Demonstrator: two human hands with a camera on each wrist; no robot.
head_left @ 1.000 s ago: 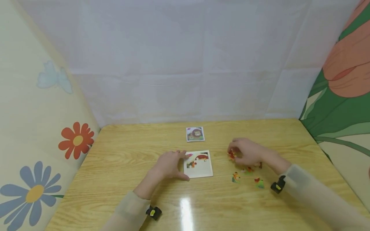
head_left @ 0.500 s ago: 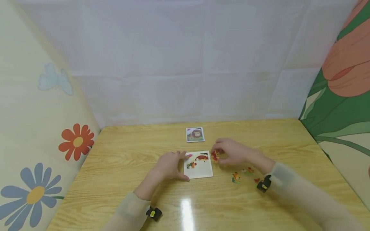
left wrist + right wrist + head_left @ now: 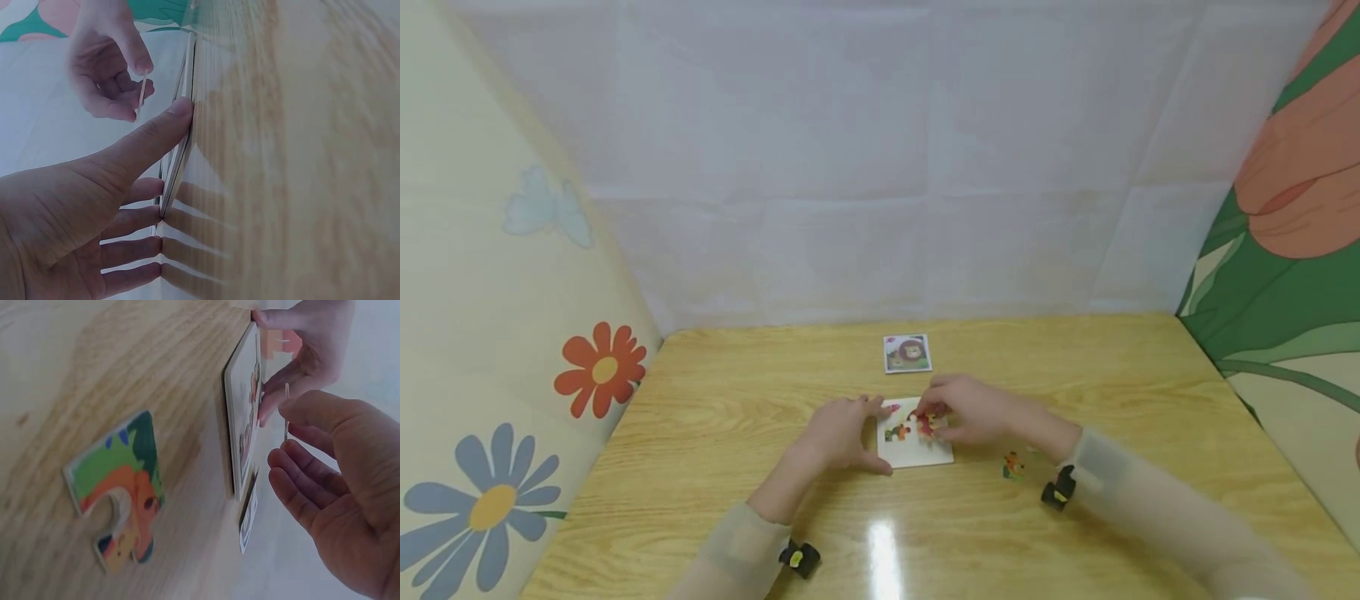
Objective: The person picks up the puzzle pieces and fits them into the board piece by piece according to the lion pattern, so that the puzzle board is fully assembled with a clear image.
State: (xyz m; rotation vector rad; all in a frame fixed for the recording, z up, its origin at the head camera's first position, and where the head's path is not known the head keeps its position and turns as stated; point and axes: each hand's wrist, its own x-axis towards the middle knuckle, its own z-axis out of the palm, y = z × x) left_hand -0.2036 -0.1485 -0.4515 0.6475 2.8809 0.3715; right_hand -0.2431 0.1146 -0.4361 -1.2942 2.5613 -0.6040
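A square white puzzle tray (image 3: 917, 457) lies on the wooden table, with a few pieces set in its upper part. My left hand (image 3: 838, 433) spans the tray's left side. Its straight fingers touch the edge, while the thumb rests on the near rim in the left wrist view. Above the tray, my right hand (image 3: 973, 408) pinches a red-and-orange puzzle piece (image 3: 927, 425) between thumb and fingertips. Both wrist views show this piece (image 3: 287, 412) edge-on, raised off the tray. Part of the tray's upper right is hidden behind the right hand.
Right of the tray lies a loose green-and-orange puzzle piece (image 3: 1013, 467); the right forearm covers the area behind it. A small lion picture card (image 3: 907, 354) lies beyond the tray. A white cloth wall (image 3: 880, 208) closes off the table's back.
My right hand has carried the red-and-orange puzzle piece leftward from the loose pieces to over the tray. The left hand has stayed at the tray's left side.
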